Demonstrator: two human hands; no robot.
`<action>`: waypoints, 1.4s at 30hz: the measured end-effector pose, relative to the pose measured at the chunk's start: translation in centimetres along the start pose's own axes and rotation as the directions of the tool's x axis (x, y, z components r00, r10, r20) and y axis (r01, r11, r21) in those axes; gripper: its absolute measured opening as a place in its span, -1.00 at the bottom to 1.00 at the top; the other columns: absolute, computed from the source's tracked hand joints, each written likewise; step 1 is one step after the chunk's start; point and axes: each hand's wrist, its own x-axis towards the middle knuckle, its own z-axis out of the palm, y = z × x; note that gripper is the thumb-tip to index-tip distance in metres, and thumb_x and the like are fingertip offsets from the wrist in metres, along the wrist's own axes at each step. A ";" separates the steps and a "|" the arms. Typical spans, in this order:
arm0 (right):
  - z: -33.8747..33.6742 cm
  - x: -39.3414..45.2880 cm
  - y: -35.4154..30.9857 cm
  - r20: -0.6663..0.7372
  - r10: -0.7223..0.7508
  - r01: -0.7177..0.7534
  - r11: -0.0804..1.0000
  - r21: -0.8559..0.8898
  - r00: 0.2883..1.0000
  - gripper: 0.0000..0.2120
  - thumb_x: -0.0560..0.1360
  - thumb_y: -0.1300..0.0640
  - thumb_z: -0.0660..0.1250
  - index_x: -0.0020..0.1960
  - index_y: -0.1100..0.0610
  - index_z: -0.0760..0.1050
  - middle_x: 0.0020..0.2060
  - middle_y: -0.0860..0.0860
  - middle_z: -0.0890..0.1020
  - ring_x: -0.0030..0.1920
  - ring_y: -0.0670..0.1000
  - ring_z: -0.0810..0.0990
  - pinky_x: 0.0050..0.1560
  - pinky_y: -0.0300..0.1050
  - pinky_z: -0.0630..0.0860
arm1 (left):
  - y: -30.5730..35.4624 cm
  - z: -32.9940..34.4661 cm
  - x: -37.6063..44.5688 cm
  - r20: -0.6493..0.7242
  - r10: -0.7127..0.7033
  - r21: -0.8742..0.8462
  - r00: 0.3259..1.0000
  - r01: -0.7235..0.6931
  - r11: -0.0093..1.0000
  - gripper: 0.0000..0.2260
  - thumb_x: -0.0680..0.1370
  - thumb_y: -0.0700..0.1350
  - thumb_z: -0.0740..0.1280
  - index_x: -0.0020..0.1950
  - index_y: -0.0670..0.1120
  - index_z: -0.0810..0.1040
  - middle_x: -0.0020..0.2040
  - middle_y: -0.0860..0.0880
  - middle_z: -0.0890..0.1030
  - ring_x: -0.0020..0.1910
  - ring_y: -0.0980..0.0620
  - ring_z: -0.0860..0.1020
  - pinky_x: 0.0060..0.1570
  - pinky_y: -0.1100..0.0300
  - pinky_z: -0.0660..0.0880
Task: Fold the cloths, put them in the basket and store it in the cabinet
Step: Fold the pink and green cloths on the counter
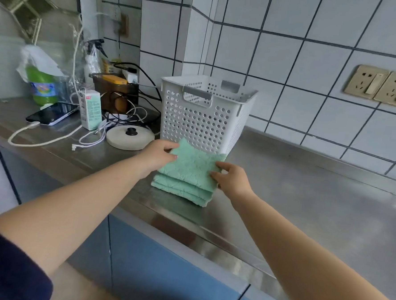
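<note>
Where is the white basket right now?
In the head view the white perforated basket stands upright on the steel counter against the tiled wall, just behind the stack of green cloths, with the round lid to its left.

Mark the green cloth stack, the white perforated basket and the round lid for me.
green cloth stack (188, 170), head view, middle of the top cloth.
white perforated plastic basket (194, 121), head view, front wall.
round cream lid with black knob (119, 137), head view, flat top left of knob.
</note>
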 end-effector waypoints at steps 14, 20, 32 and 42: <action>0.4 1.3 0.0 -0.090 -0.157 0.124 0.946 -0.298 0.983 -0.64 0.55 0.14 0.20 0.33 0.16 0.45 0.40 0.06 0.36 0.35 0.04 0.37 0.29 -0.14 0.30 | -0.2 0.3 0.9 0.012 0.192 0.400 0.981 -0.181 0.898 -0.66 0.58 -0.17 0.21 0.36 -0.10 0.43 0.32 -0.06 0.44 0.34 0.01 0.35 0.29 0.14 0.28; 3.2 2.9 -2.6 0.106 -0.169 0.198 0.759 -0.620 0.980 -0.59 0.58 0.09 0.01 0.41 0.01 0.31 0.46 0.01 0.25 0.47 0.06 0.17 0.41 0.32 0.04 | 2.5 2.7 1.3 0.224 0.283 0.550 0.933 -0.361 0.753 -0.61 0.61 -0.21 0.06 0.44 -0.09 0.33 0.46 -0.07 0.32 0.44 -0.02 0.27 0.44 0.07 0.18; 3.9 2.9 1.3 0.163 0.108 0.031 0.738 -0.674 0.981 -0.33 0.54 -0.29 -0.07 0.54 -0.01 -0.10 0.54 0.00 -0.14 0.53 0.06 -0.13 0.45 0.28 -0.13 | -1.2 2.4 1.6 0.348 -0.061 0.619 0.935 -0.181 0.764 -0.47 0.64 0.10 -0.06 0.55 -0.05 -0.11 0.55 -0.07 -0.19 0.52 0.02 -0.21 0.50 0.05 -0.17; 0.4 -0.2 -0.6 0.214 0.156 -0.085 0.948 -0.305 0.964 -0.41 0.59 -0.11 0.13 0.50 0.16 0.08 0.44 0.08 0.29 0.41 0.10 0.29 0.32 -0.14 0.21 | -1.3 -0.5 0.3 0.199 -0.166 0.384 0.966 0.079 0.920 -0.38 0.60 0.22 0.02 0.55 -0.03 -0.09 0.54 -0.02 0.10 0.46 0.01 0.21 0.33 0.18 0.20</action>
